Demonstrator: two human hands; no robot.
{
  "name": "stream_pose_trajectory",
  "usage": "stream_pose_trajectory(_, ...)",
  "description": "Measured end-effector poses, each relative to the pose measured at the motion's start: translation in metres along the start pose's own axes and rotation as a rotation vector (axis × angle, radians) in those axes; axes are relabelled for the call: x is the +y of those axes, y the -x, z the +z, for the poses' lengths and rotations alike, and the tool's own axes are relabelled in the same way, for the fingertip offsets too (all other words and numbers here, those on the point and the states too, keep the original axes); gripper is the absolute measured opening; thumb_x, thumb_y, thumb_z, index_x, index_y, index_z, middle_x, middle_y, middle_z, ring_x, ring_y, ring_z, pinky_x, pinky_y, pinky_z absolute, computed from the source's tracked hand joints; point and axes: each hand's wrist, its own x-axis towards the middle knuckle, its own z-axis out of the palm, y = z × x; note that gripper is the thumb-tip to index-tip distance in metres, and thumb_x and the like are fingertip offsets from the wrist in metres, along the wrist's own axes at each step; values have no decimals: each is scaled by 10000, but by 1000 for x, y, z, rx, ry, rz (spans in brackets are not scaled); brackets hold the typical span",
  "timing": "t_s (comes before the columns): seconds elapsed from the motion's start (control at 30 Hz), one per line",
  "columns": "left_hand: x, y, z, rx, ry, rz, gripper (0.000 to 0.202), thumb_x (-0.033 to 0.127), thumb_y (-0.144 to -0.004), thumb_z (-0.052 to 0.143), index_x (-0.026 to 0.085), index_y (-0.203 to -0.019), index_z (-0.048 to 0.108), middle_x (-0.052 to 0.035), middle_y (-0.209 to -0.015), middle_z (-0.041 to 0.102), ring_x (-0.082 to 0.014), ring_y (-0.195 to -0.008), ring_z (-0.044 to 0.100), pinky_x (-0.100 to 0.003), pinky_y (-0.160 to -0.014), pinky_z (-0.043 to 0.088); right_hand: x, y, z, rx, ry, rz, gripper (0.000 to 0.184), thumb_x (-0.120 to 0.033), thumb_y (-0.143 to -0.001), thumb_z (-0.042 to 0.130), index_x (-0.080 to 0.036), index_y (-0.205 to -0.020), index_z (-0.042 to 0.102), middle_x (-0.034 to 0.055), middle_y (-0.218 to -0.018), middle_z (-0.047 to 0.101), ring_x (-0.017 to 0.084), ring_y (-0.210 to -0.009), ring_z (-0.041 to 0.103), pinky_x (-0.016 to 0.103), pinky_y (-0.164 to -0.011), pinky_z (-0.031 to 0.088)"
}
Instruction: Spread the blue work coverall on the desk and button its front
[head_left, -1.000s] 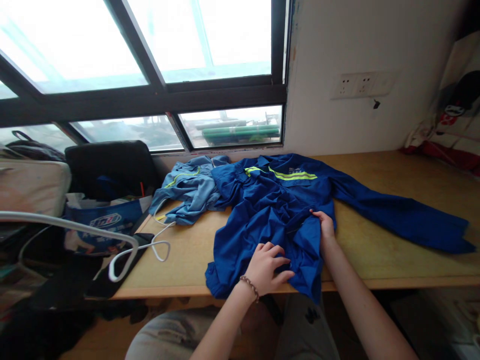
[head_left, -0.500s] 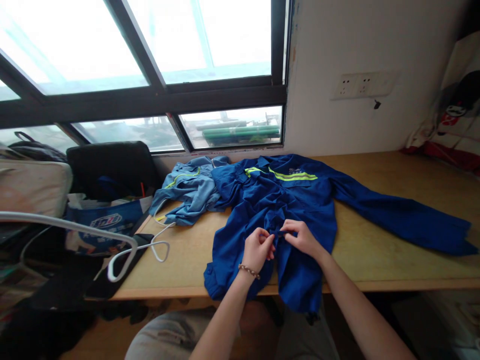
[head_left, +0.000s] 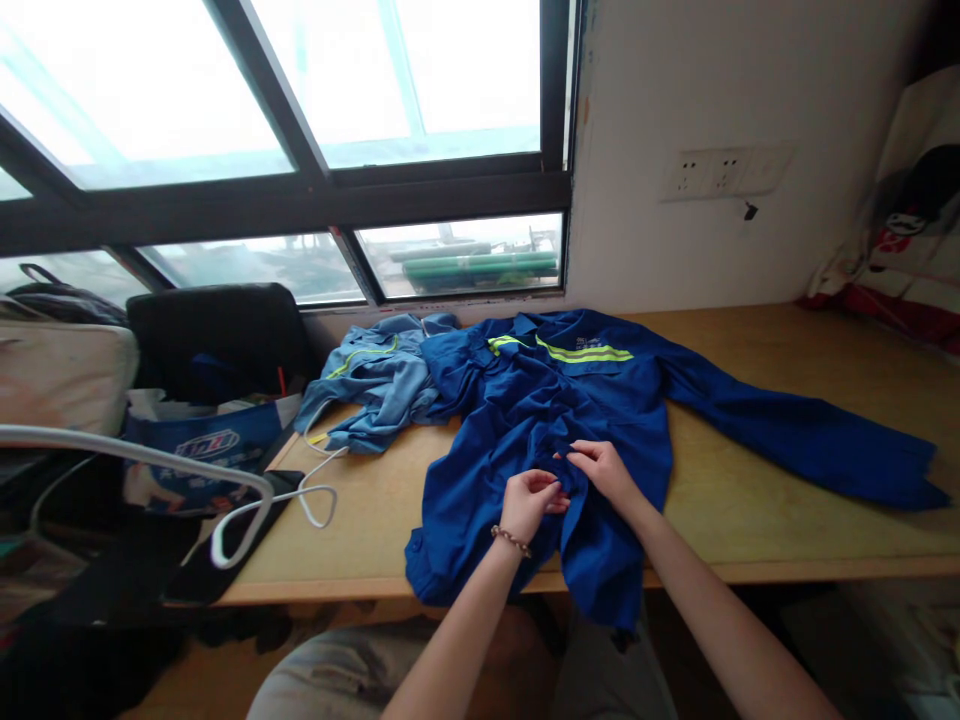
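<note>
A dark blue work jacket point(head_left: 600, 400) with yellow reflective stripes lies spread on the wooden table point(head_left: 750, 520), one sleeve stretched to the right and its hem hanging over the front edge. My left hand point(head_left: 529, 500), with a bead bracelet on the wrist, pinches the jacket's front edge near the middle. My right hand point(head_left: 600, 468) pinches the facing front edge right beside it. Both hands meet at the jacket's opening, fingers closed on the fabric.
A lighter blue garment point(head_left: 375, 375) lies crumpled at the table's back left. A white hanger point(head_left: 307, 495) rests near the left edge, another white hanger point(head_left: 150, 460) further left. Bags point(head_left: 202, 440) and a black chair point(head_left: 217, 335) crowd the left. Wall sockets point(head_left: 720, 170) are above.
My hands went from lying flat and apart on the jacket to pinching its front edges together at the centre; the hem has shifted slightly over the table edge.
</note>
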Motion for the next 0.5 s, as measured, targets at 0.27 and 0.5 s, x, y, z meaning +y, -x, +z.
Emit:
stream_pose_trajectory(0.27, 6, 6, -11, -9, 144, -5, 287, 200, -607, 706, 54, -834, 611, -107, -677, 665, -165, -602, 643, -236, -590, 532, 5, 3, 5, -130, -120, 186, 264, -363, -657, 587, -175, -802, 702, 21, -587, 655, 168, -557, 580, 279, -553, 439)
stream_pose_trajectory(0.5, 9, 9, -12, -21, 221, 21, 292, 149, -591, 711, 50, -846, 609, -117, -719, 673, -169, -656, 649, -218, -617, 525, 5, 6, 4, -235, -160, 246, 308, -359, -704, 559, -157, -905, 677, 23, -666, 665, 134, -591, 580, 233, -554, 426)
